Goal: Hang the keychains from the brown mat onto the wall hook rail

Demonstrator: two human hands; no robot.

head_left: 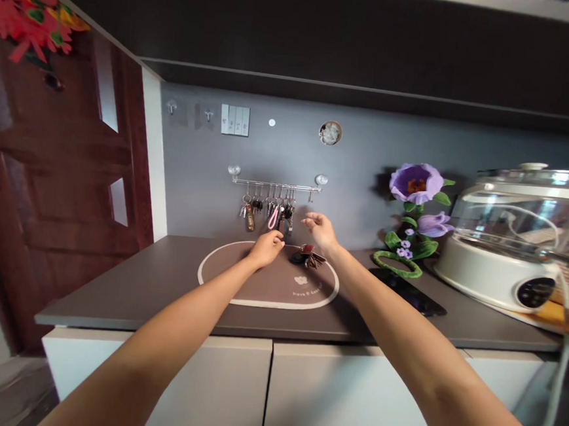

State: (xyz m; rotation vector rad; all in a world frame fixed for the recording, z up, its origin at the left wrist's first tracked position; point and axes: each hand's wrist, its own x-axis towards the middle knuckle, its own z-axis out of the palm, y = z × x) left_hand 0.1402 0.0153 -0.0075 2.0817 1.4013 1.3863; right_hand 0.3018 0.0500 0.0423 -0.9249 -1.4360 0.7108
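Note:
Both my arms reach forward over a brown oval mat (268,290) on a grey counter. My left hand (266,247) hovers above the mat's far edge with its fingers curled together; whether they hold anything is hidden. My right hand (320,230) is raised a little higher, fingers loosely spread and holding nothing. Just below the right hand a bunch of keys with a dark fob (306,257) lies on the mat. Behind both hands a metal rail (277,185) on the wall carries several hanging keys (267,210).
A dark wooden door (55,182) stands at the left. A purple flower ornament (415,213), a black phone (409,292) and a white steamer with a clear lid (514,237) occupy the counter's right side. White cabinet doors (270,389) sit below the counter.

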